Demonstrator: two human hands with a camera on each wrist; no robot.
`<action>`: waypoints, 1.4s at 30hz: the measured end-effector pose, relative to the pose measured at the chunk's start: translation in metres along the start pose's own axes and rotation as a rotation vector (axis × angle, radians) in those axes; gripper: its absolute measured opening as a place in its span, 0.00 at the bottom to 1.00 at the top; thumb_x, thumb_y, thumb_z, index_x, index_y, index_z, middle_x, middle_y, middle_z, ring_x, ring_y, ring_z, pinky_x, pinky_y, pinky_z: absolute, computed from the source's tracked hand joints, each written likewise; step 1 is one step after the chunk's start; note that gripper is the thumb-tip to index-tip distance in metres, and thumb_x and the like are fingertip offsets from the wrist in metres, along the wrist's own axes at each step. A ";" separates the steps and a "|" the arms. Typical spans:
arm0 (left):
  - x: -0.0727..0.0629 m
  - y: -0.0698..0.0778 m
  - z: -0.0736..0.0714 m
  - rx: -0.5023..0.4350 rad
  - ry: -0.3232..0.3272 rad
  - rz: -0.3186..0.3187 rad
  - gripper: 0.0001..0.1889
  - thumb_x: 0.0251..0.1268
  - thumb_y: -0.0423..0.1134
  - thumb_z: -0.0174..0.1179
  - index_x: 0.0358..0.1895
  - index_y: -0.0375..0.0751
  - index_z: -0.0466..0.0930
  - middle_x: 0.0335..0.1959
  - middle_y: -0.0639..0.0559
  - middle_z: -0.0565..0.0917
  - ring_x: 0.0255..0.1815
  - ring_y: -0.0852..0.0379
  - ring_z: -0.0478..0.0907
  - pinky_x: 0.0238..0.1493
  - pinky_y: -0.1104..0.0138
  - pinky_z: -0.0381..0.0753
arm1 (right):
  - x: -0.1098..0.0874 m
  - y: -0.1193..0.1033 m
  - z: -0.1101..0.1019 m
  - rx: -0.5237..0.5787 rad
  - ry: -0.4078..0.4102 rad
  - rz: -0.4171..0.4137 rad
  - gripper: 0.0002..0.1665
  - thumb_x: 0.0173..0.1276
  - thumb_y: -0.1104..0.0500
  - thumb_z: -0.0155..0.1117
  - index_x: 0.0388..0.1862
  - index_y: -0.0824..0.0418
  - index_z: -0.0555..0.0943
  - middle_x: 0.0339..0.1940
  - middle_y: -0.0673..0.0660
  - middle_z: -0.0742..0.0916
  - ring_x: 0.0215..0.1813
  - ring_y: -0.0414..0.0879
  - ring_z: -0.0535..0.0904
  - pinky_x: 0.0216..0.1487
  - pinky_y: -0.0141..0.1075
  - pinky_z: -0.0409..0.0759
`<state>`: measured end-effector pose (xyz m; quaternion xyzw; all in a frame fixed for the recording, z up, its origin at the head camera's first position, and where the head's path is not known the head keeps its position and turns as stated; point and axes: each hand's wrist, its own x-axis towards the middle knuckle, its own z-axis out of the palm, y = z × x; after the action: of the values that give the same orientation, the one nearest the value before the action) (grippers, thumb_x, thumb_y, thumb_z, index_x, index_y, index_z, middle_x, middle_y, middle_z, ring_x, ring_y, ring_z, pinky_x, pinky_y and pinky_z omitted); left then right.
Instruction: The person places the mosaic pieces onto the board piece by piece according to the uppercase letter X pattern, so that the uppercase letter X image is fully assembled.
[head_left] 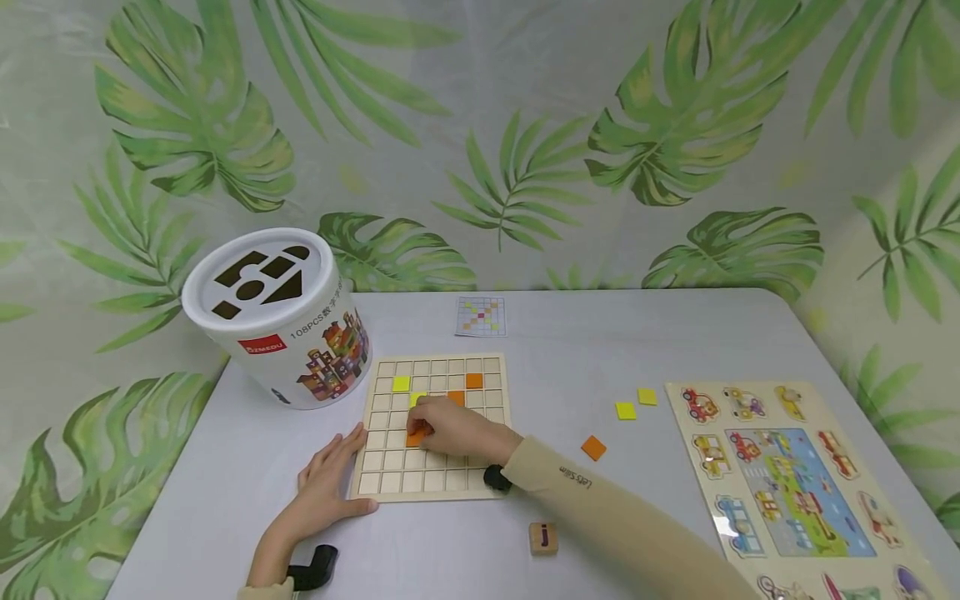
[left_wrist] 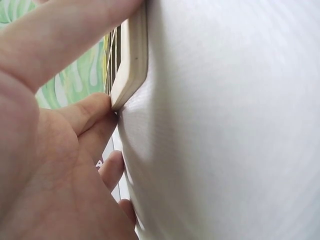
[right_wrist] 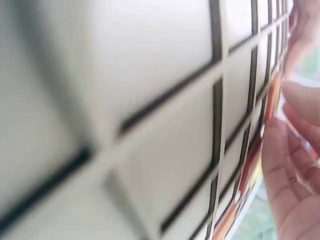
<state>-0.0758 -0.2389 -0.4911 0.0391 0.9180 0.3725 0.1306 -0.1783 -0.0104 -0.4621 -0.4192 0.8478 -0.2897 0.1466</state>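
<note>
Right hand (head_left: pixel 453 425): over the wooden grid board (head_left: pixel 455 481), thumb and fingertips pinching an orange square tile (head_left: pixel 413 439) at the board. Can't tell if the tile is fully seated in its cell.

Left hand (head_left: pixel 326 483): thumb spread away from the fingers, nothing gripped. Fingers at the board's left edge, thumb by its near-left corner. The left wrist view confirms contact with the board's side.

Around the right hand: one yellow tile (head_left: pixel 418 399) just beyond the fingertips, partly covered; second yellow tile (head_left: pixel 401 383) further out and left. Two more orange tiles in the grid just beyond the hand, near one (head_left: pixel 457 398) and far one (head_left: pixel 474 381). Red tile (right_wrist: pixel 250 165) beside the fingers, visible from the right wrist only.

Right of the hand, loose on the table: two yellow squares (head_left: pixel 626 411), one orange square (head_left: pixel 594 447). Farther right: vehicle peg puzzle (head_left: pixel 892 521). Nearer the person, below the right wrist: wooden block marked "j" (head_left: pixel 543 538). Pattern card (head_left: pixel 481 317) beyond the board. White 108PCS block bucket (head_left: pixel 262 367) past the left hand.
</note>
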 end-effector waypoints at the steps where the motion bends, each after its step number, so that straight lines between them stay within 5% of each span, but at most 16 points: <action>1: 0.000 0.000 0.000 0.002 -0.001 0.000 0.56 0.43 0.50 0.75 0.75 0.39 0.52 0.77 0.44 0.48 0.74 0.38 0.37 0.60 0.35 0.36 | -0.003 0.002 -0.004 0.032 0.007 0.000 0.07 0.61 0.67 0.66 0.38 0.60 0.83 0.34 0.49 0.79 0.33 0.37 0.72 0.35 0.25 0.72; 8: 0.002 0.000 0.001 -0.002 -0.009 -0.013 0.56 0.43 0.48 0.75 0.76 0.40 0.51 0.77 0.45 0.47 0.74 0.39 0.36 0.61 0.35 0.35 | -0.047 0.026 -0.044 0.125 0.092 0.011 0.09 0.62 0.70 0.63 0.42 0.65 0.82 0.38 0.54 0.83 0.35 0.40 0.75 0.38 0.30 0.77; 19: -0.002 0.005 -0.002 0.015 -0.010 -0.037 0.57 0.42 0.47 0.76 0.76 0.39 0.50 0.77 0.44 0.47 0.74 0.38 0.35 0.61 0.36 0.35 | -0.171 0.102 -0.100 0.028 0.283 0.167 0.11 0.58 0.71 0.67 0.41 0.65 0.81 0.37 0.55 0.84 0.38 0.47 0.77 0.35 0.34 0.78; 24: -0.003 0.004 -0.002 0.018 -0.008 -0.036 0.57 0.41 0.47 0.76 0.76 0.39 0.49 0.77 0.43 0.47 0.74 0.38 0.36 0.61 0.36 0.34 | -0.208 0.128 -0.108 -0.014 0.298 0.262 0.13 0.54 0.72 0.69 0.39 0.65 0.81 0.37 0.54 0.83 0.39 0.51 0.78 0.35 0.36 0.78; 28: -0.002 0.004 -0.001 0.023 -0.002 -0.031 0.57 0.41 0.47 0.76 0.75 0.39 0.50 0.77 0.43 0.47 0.74 0.38 0.36 0.61 0.36 0.35 | -0.215 0.139 -0.105 -0.046 0.270 0.296 0.15 0.50 0.73 0.69 0.38 0.64 0.81 0.36 0.53 0.82 0.39 0.50 0.76 0.37 0.38 0.78; 35: -0.002 0.007 -0.001 0.010 -0.005 -0.026 0.57 0.41 0.46 0.76 0.75 0.38 0.50 0.77 0.44 0.46 0.74 0.38 0.36 0.61 0.36 0.34 | -0.210 0.145 -0.100 -0.127 0.258 0.220 0.17 0.46 0.77 0.70 0.33 0.62 0.80 0.32 0.50 0.80 0.36 0.46 0.75 0.37 0.38 0.76; 42: -0.001 0.006 -0.002 0.014 -0.008 -0.028 0.57 0.41 0.46 0.76 0.75 0.38 0.50 0.77 0.43 0.46 0.74 0.38 0.36 0.61 0.36 0.34 | -0.190 0.133 -0.094 -0.118 0.262 0.196 0.13 0.50 0.73 0.71 0.34 0.62 0.80 0.33 0.50 0.81 0.37 0.46 0.76 0.37 0.38 0.77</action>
<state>-0.0752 -0.2355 -0.4852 0.0287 0.9204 0.3643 0.1392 -0.1930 0.2391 -0.4684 -0.3010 0.9120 -0.2762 0.0375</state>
